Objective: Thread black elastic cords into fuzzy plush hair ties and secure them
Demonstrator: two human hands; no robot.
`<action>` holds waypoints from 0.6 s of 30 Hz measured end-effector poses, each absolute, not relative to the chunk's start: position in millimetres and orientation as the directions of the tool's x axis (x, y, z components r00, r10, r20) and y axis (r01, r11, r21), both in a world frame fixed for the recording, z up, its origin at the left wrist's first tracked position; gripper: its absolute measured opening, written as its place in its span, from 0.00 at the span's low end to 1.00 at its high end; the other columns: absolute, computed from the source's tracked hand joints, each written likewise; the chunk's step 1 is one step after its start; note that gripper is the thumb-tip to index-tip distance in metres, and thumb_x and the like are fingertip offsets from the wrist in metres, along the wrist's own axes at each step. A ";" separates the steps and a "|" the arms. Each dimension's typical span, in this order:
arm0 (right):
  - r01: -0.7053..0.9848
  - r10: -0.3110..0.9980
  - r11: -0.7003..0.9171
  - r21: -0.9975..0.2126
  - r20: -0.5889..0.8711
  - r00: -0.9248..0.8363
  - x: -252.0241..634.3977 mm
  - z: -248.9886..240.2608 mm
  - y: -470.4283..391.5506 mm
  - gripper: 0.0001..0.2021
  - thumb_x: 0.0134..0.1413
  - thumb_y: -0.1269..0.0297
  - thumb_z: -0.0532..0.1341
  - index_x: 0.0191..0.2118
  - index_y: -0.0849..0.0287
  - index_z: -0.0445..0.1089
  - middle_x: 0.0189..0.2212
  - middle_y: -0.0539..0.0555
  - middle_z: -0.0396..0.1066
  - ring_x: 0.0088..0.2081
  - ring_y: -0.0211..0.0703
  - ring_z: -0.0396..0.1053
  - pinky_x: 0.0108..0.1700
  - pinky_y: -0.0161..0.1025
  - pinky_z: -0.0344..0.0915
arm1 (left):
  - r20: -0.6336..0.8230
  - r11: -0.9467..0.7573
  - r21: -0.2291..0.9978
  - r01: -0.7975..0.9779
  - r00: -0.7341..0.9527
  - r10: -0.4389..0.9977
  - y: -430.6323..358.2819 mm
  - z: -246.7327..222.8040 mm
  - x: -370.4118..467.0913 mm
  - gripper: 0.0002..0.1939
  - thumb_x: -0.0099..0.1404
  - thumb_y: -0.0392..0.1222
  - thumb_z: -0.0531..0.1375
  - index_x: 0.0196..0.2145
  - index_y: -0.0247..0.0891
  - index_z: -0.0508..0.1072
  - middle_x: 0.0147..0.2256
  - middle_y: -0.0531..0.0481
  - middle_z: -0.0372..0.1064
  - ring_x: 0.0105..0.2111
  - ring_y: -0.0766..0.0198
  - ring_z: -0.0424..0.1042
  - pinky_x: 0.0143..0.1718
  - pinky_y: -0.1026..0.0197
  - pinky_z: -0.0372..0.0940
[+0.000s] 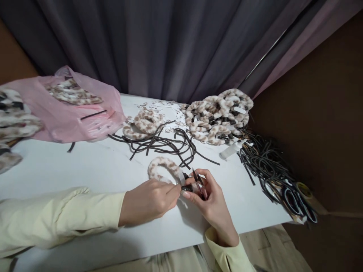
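Note:
A white and brown fluffy loop with a white tag is held low over the table's front part. My left hand is closed, its fingertips pinching at the loop's lower end beside black binding. My right hand has its fingers wrapped round small scissors, blades up, while its thumb and fingertips meet the black-bound end. The exact piece between the left fingertips is hidden.
Dark cords lie behind the loop. A pink bag is at left, fluffy loops and a small bottle at right. More black cords crowd the right edge. Metal rings lie at the back.

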State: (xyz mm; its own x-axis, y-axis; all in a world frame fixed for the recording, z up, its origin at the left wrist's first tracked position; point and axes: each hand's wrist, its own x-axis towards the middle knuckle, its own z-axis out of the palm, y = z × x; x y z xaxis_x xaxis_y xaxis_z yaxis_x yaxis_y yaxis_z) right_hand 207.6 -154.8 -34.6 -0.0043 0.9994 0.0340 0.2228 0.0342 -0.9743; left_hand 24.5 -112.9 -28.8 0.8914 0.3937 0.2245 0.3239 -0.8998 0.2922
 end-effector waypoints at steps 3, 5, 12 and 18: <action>0.219 0.997 0.071 -0.973 0.077 0.020 206.9 -34.0 -155.7 0.19 0.44 0.64 0.66 0.39 0.56 0.57 0.30 0.50 0.70 0.25 0.34 0.65 0.23 0.29 0.61 | 0.246 -0.835 0.457 0.307 0.859 0.450 -110.3 -28.4 23.5 0.17 0.67 0.36 0.44 0.39 0.31 0.72 0.34 0.39 0.72 0.33 0.57 0.72 0.32 0.60 0.64; 0.220 0.996 0.090 -0.971 0.094 0.006 206.8 -33.4 -156.5 0.18 0.45 0.65 0.65 0.39 0.56 0.56 0.30 0.50 0.70 0.26 0.35 0.67 0.24 0.29 0.62 | 0.212 -0.743 0.595 0.307 0.831 0.514 -106.8 -23.1 23.7 0.14 0.65 0.38 0.49 0.41 0.32 0.71 0.35 0.39 0.73 0.34 0.57 0.72 0.35 0.60 0.65; 0.146 0.990 0.121 -0.982 0.108 -0.092 206.1 -32.4 -159.3 0.17 0.47 0.70 0.63 0.39 0.55 0.54 0.30 0.50 0.71 0.27 0.35 0.69 0.27 0.29 0.67 | -0.379 0.230 0.924 0.305 0.800 0.465 -83.8 -3.3 34.6 0.19 0.59 0.50 0.57 0.43 0.34 0.64 0.27 0.47 0.73 0.25 0.61 0.74 0.28 0.62 0.68; 0.087 0.981 0.062 -0.994 0.045 -0.188 207.1 -31.2 -159.9 0.19 0.46 0.75 0.61 0.40 0.54 0.51 0.32 0.48 0.70 0.28 0.36 0.71 0.29 0.32 0.70 | -0.484 0.335 0.858 0.391 0.834 0.266 -73.3 -11.8 48.8 0.19 0.51 0.51 0.65 0.31 0.32 0.72 0.19 0.51 0.70 0.16 0.69 0.68 0.22 0.67 0.65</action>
